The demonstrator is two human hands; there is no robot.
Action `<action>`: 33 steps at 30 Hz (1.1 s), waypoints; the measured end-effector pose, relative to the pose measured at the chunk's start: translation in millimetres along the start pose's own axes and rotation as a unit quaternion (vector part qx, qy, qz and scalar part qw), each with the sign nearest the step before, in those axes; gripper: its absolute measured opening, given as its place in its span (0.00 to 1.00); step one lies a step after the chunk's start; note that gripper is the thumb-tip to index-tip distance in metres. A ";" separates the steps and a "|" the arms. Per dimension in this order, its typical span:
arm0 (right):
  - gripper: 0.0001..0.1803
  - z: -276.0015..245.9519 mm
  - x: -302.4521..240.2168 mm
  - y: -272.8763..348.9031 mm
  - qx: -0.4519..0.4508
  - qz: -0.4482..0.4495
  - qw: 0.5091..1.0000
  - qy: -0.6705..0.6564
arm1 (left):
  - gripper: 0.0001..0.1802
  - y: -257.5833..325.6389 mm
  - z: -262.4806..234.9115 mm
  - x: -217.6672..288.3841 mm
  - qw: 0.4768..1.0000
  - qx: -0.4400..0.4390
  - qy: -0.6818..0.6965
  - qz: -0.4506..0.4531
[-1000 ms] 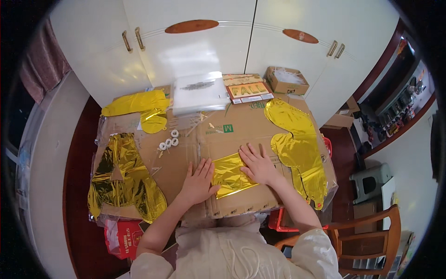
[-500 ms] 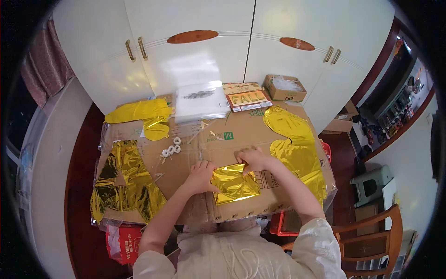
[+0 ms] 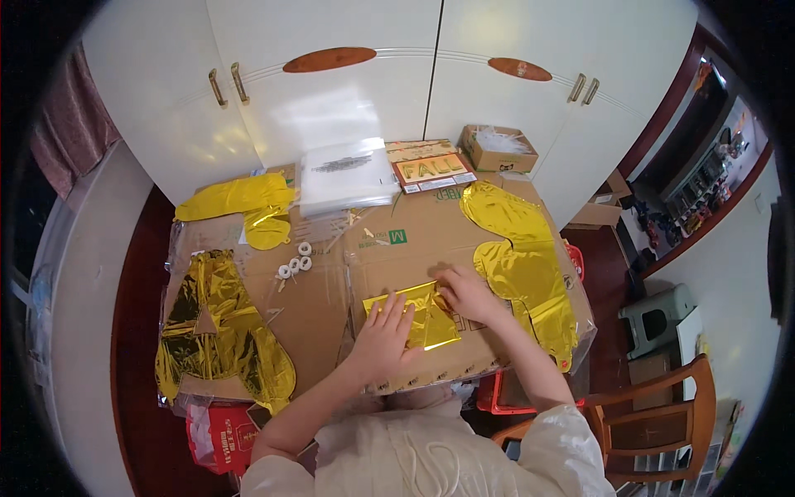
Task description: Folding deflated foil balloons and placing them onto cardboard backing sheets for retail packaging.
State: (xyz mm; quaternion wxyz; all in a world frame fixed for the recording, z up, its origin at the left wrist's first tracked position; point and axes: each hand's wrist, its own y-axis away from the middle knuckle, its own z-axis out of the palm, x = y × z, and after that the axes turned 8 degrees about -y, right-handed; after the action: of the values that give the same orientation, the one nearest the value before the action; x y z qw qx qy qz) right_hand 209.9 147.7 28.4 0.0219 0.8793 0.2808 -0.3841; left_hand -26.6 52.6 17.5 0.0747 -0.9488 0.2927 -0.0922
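A folded gold foil balloon (image 3: 434, 329) lies on the cardboard-covered table in front of me. My left hand (image 3: 383, 337) rests flat across its left part, fingers stretched out over the foil. At its upper right edge, my right hand (image 3: 469, 295) has its fingers bent in and pinches the foil; the fingertips are partly hidden. Unfolded flat gold foil balloons lie around: a letter-shaped one (image 3: 248, 331) at the left, a rounded one (image 3: 530, 265) at the right, and another (image 3: 236, 199) at the far left.
At the back are a stack of clear plastic bags (image 3: 344, 186), an orange printed package (image 3: 431, 170) and a small carton (image 3: 499, 153) of white pieces. Several white ribbon rolls (image 3: 295, 265) sit left of centre. A wooden chair (image 3: 662, 414) stands at the right.
My left hand has moved from the foil's left edge onto its top and flattened. The folded foil now looks narrower and slightly turned. My right hand has shifted a little to its right side.
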 end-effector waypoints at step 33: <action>0.43 51.2 -30.4 10.7 -0.041 -0.048 0.960 0.272 | 0.59 24.3 -0.6 -9.1 0.982 -0.071 -0.075 -0.160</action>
State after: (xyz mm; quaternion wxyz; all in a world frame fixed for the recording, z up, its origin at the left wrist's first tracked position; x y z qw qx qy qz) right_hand 164.8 111.1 11.3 -0.0378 0.9346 0.3330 -0.1189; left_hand -47.3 37.9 12.1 0.0134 -0.9905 0.1364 -0.0103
